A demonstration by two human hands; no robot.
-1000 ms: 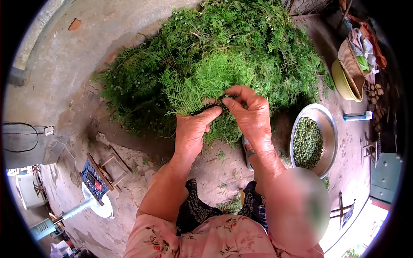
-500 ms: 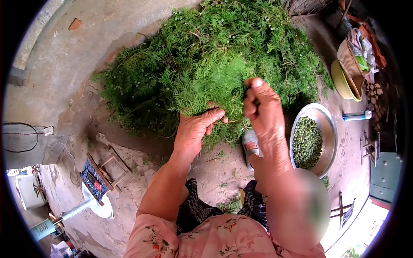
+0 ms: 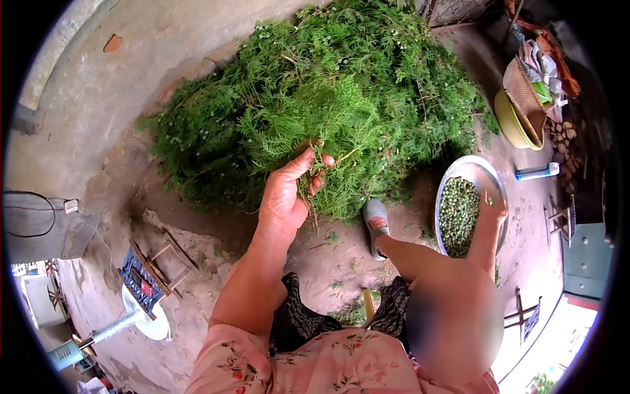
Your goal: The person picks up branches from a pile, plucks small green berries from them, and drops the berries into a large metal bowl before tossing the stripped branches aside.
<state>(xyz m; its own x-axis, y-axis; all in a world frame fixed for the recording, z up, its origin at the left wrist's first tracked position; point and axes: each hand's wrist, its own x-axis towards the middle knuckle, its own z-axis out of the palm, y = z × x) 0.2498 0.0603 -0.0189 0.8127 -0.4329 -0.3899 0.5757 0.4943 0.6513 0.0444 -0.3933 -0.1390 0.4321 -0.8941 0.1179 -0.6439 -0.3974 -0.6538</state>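
Observation:
My left hand is closed round the stems of a leafy evergreen sprig, with its flat, scaly foliage fanned out above the fingers. That sprig overlaps a big heap of cut evergreen branches dotted with small pale green cones. On the right, a round metal basin holds many small green cones. My right hand reaches inside the basin at its right side, fingers apart, with a bit of green at the fingertips. The blurred round patch covers part of my right arm.
My foot in a grey shoe stands between heap and basin. Behind the basin are a yellow tub with a wicker basket and a blue-and-white tube. A small folding stool and a fan stand at left.
My right hand has moved from beside the sprig, right and down into the basin. My left hand keeps the sprig, now slightly higher and turned. The view has shifted a little.

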